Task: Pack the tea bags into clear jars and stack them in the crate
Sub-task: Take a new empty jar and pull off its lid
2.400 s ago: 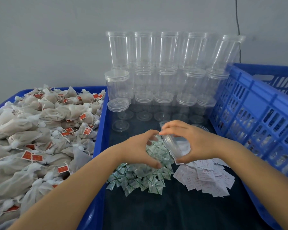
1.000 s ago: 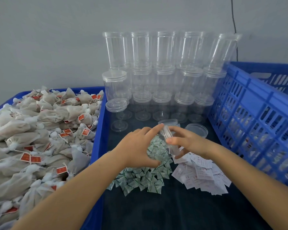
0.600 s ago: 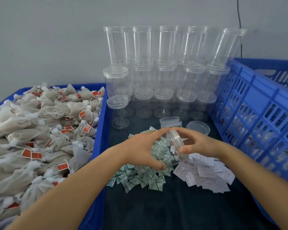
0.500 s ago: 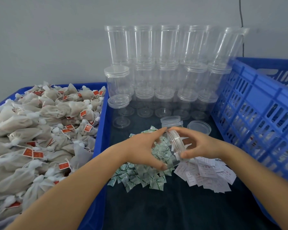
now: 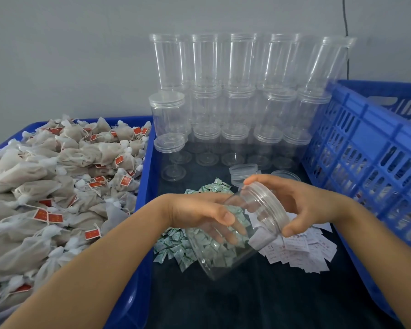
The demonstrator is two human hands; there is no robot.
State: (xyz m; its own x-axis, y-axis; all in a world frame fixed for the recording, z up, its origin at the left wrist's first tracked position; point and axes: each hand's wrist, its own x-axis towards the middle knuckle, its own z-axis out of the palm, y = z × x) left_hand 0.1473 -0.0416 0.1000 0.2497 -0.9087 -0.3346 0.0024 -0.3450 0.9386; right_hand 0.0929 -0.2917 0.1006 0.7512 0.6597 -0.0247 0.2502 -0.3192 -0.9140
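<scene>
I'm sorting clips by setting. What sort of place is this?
Probably a small hand-packing workstation: a bin heaped with tea bags, rows of stacked empty clear jars, and a blue crate alongside.

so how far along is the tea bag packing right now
Early. Done: nothing packed is clearly visible; what sits inside the blue crate is hard to tell. In hand: the left hand grips an empty clear jar tilted, while the right hand holds its lid. Left: the heap of tea bags and the stacked empty jars.
</scene>
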